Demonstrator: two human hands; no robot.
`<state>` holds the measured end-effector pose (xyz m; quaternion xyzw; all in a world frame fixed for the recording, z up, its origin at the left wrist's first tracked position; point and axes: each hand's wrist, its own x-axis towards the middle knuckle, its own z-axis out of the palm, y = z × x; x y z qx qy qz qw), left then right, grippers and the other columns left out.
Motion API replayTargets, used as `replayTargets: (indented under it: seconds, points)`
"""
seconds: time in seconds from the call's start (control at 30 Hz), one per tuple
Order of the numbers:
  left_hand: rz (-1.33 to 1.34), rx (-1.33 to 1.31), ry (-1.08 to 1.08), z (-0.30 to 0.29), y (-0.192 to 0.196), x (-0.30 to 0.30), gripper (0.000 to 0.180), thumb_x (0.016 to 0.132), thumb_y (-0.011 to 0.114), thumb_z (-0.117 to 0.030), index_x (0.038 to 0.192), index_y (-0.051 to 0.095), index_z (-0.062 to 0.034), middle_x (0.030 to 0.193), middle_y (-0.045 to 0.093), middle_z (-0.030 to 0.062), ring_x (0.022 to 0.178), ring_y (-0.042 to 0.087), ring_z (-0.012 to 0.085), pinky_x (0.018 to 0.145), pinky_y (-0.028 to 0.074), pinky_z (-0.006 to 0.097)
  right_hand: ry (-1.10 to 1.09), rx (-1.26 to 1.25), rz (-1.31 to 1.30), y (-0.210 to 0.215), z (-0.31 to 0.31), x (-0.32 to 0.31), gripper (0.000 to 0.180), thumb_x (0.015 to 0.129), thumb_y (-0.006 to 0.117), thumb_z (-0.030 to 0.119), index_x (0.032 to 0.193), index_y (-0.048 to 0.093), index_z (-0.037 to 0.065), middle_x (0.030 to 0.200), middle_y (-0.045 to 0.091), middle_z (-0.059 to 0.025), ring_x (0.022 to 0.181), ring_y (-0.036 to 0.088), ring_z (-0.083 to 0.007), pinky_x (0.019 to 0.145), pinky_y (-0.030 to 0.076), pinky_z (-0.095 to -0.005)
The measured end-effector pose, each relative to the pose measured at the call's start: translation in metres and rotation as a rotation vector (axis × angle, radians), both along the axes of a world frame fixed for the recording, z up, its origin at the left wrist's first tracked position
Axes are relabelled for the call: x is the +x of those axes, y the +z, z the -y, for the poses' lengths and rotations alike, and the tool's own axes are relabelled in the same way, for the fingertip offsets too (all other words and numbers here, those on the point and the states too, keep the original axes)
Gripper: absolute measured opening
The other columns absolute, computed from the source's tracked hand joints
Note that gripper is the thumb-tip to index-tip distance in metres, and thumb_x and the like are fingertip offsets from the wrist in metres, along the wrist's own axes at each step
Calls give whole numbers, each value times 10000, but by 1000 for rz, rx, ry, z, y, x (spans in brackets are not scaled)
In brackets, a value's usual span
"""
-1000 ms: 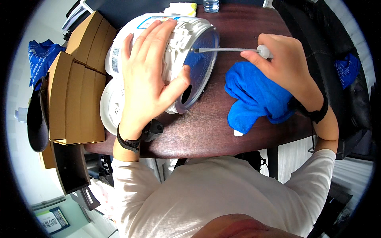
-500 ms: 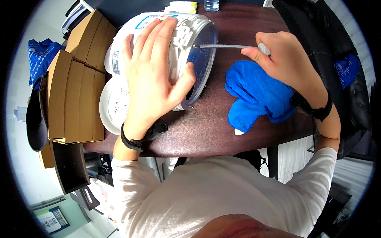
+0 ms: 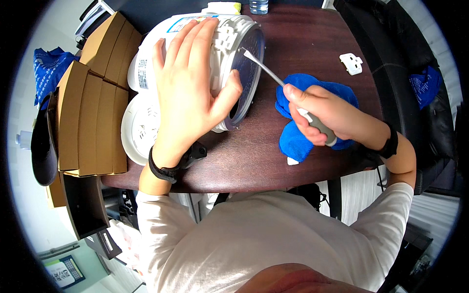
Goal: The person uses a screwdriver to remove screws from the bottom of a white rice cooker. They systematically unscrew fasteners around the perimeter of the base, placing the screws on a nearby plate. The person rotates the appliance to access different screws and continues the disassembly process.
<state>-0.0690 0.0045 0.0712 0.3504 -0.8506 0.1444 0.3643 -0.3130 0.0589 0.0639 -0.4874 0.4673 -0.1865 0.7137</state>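
Observation:
A white rounded appliance [image 3: 227,36] lies on its side on the dark wooden table, its round, clear-rimmed face [image 3: 251,73] turned right. My left hand [image 3: 188,88] lies on it with fingers spread and the thumb toward the face's rim. In my right hand [image 3: 325,110] is a flat-blade screwdriver [image 3: 271,74], closed in my fingers round its grey and white handle. The blade points up and left, its tip in front of the face; whether it touches cannot be told. Beneath my right hand lies a blue cloth [image 3: 295,141].
A small white plastic part [image 3: 351,63] lies at the table's right. Brown cardboard boxes [image 3: 93,127] stand on the left, beside a white round dish-like piece [image 3: 137,132]. A clear bottle [image 3: 259,7] and a yellow-white cloth [image 3: 222,8] are at the back. A black seat [image 3: 395,73] borders the right side.
My right hand has come down and toward me, drawing the screwdriver from the appliance's rim area into a slant. The white plastic part now shows where that hand was. My left hand stays put.

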Motion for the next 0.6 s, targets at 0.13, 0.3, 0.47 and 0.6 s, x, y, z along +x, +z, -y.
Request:
replayTargets:
  seconds: [0.13, 0.3, 0.47, 0.6]
  points:
    - [12, 8, -18, 1, 2, 0, 669, 734, 638, -279, 1332, 509, -9, 1301, 567, 196, 1239, 505, 359, 1095, 265, 481, 34, 185, 139, 2, -1, -7, 649, 991, 372, 602, 595, 462, 96, 455, 436, -24, 343, 399, -106, 331, 318, -257]
    - [6, 27, -50, 5, 4, 5, 678, 725, 641, -307, 1330, 520, -27, 1301, 568, 196, 1233, 511, 361, 1105, 248, 499, 7, -813, -483, -13, 11, -31, 545, 934, 614, 454, 566, 497, 69, 460, 472, -63, 388, 482, -177, 403, 355, -318]
    - [3, 29, -59, 6, 3, 5, 682, 723, 635, -309, 1336, 517, -36, 1304, 566, 194, 1231, 511, 365, 1107, 242, 511, -111, -1541, -967, -2, 25, -40, 492, 856, 692, 461, 615, 532, 62, 510, 518, -136, 435, 539, -284, 428, 388, -355]
    - [0, 26, -50, 4, 2, 5, 680, 707, 661, -300, 1313, 508, -30, 1289, 573, 159, 1268, 491, 337, 1065, 257, 574, -143, -1723, -1008, 6, 44, -45, 491, 841, 709, 465, 614, 512, 77, 505, 506, -123, 435, 539, -277, 431, 391, -348]
